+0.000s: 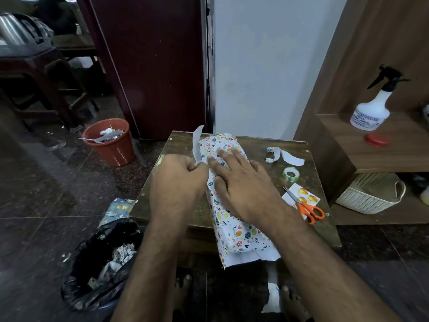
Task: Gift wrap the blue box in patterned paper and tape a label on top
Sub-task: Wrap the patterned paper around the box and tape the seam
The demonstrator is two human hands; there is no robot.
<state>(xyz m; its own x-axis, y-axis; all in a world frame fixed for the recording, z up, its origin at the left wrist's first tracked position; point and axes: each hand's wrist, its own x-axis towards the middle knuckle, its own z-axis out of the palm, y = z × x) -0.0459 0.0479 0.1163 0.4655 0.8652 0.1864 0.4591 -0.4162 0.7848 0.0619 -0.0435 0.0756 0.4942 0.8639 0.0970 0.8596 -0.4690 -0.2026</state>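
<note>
Two hands are at work on the wrapped box, which lies lengthwise on the small wooden tabletop at centre frame, its near end overhanging the front edge. The right hand lies flat on top, fingers spread wide, pressing the patterned paper down. The left hand has its fingers curled, pinching a pale loose strip that stands up along the box's left side; whether it is tape backing or a paper offcut I cannot tell.

My worry is the overhang: a hard tug from the left hand could slide or tip the box off the front edge, or tear the thin paper at the seam. The near end looks unfinished, white underside showing, so it could spring open.

The paper is glossy white with small coloured eggs and leaves, creased over a long rectangular block. At right lie a clear tape roll, orange-handled scissors across a label card, and a curled paper scrap.
</note>
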